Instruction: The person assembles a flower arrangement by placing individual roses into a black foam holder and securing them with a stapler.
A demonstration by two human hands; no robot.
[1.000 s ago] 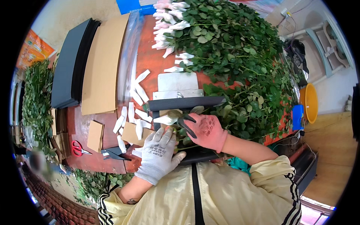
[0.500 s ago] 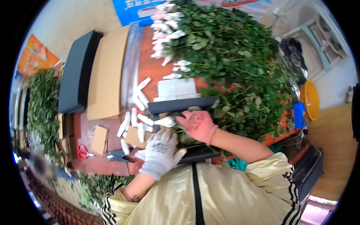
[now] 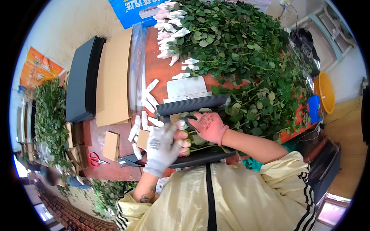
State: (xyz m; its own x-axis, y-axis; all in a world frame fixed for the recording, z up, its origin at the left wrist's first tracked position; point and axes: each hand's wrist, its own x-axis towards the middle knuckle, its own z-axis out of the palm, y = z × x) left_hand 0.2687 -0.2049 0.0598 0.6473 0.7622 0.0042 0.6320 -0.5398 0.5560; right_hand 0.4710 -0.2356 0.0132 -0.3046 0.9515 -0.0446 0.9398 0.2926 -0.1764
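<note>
My left hand (image 3: 162, 148), in a white glove, is closed round a small bunch of pink rose buds (image 3: 185, 143). My right hand (image 3: 208, 125), in a pink glove, lies just right of it with its fingers curled on the green stems (image 3: 201, 141) of the same bunch. The bunch rests on a black ribbed sheet (image 3: 192, 104) whose far edge stands up behind my hands, while its near edge (image 3: 200, 158) shows below them. The two hands almost touch.
A big heap of leafy rose stems (image 3: 250, 61) covers the red table's right side, with buds in white sleeves (image 3: 169, 23) at the back. Loose white sleeves (image 3: 148, 104), cardboard sheets (image 3: 113, 77), a black stack (image 3: 81, 88) and red scissors (image 3: 94, 158) lie left. An orange basin (image 3: 327, 92) stands right.
My left hand has moved right and up onto the buds, closing on them. My right hand has stayed on the stems, and the two hands have come together.
</note>
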